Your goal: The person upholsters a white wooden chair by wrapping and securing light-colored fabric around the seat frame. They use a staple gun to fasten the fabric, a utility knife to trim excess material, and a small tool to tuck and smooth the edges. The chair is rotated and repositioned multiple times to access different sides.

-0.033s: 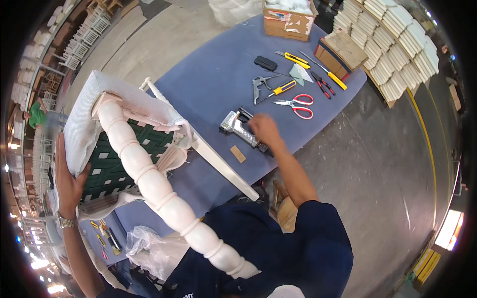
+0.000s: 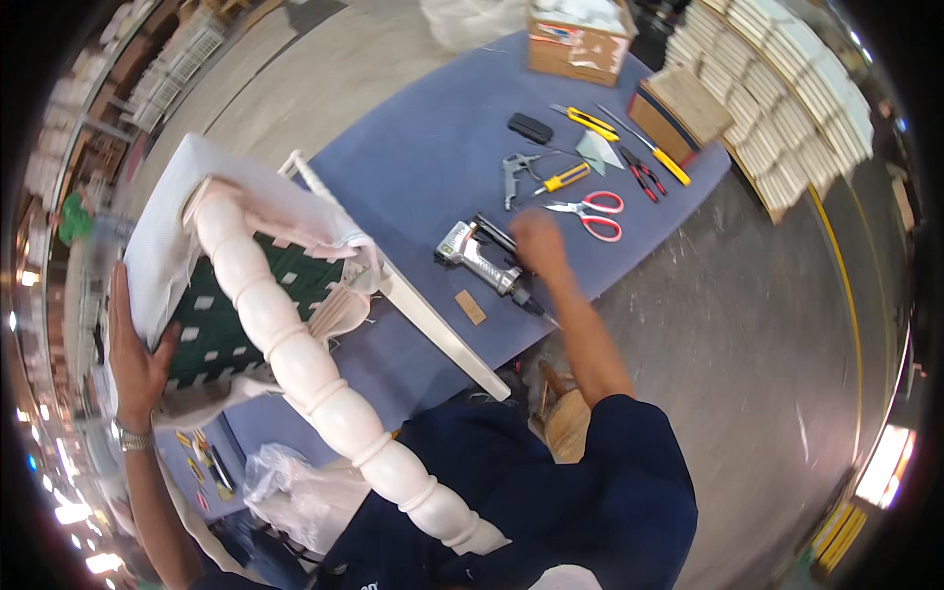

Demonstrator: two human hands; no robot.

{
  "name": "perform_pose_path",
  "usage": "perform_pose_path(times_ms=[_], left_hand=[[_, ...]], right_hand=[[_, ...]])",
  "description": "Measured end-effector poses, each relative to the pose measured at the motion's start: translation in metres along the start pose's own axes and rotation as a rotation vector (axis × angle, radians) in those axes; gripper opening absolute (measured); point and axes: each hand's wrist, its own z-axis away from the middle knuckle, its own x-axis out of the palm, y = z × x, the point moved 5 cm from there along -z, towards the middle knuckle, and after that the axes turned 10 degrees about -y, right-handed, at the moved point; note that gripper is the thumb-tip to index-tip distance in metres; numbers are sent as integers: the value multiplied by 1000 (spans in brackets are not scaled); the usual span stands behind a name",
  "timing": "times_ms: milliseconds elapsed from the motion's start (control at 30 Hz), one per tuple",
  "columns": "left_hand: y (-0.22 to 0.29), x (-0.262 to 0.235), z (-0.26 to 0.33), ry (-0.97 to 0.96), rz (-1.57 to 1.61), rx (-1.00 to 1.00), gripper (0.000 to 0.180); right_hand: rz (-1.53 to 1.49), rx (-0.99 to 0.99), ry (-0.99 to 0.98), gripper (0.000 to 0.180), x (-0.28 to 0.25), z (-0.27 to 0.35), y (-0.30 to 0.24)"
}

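Note:
A pale chair with a light fabric seat (image 2: 175,236) lies tipped, its dark green woven webbing (image 2: 234,329) facing me. One turned, beaded leg (image 2: 329,393) runs toward my chest. My left hand (image 2: 141,369) is shut on the seat's left edge, thumb on the underside. Over the table, my right hand (image 2: 539,246) hovers between a silver staple gun (image 2: 480,258) and red-handled scissors (image 2: 598,214). Its fingers curl downward, blurred and partly hidden, so I cannot tell whether they hold anything. A small brown strip (image 2: 471,307) lies beside the staple gun.
On the blue-grey table (image 2: 393,157) lie a grey air blow gun (image 2: 515,179), a yellow screwdriver (image 2: 565,178), a yellow utility knife (image 2: 592,123) and red-black pliers (image 2: 642,174). Cardboard boxes (image 2: 580,59) stand at its far end. Stacked pale panels (image 2: 777,98) rise beyond. A plastic bag (image 2: 285,482) sits lower left.
My right hand has shifted a little to the right, away from the staple gun and toward the scissors. My left hand and the chair stay nearly in place.

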Motion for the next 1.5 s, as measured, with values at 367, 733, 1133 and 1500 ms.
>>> perform_pose_path(times_ms=[367, 733, 1133, 1500], left_hand=[[12, -66, 4, -158, 190, -73, 77], [-134, -46, -10, 47, 453, -217, 81], [-73, 5, -37, -171, 424, 168, 105], [-44, 4, -22, -150, 135, 38, 116]], right_hand=[[742, 238, -68, 35, -87, -61, 137], [-695, -33, -137, 44, -19, 122, -134], [-626, -668, 268, 47, -38, 32, -415], [-451, -704, 375, 48, -26, 23, -429]])
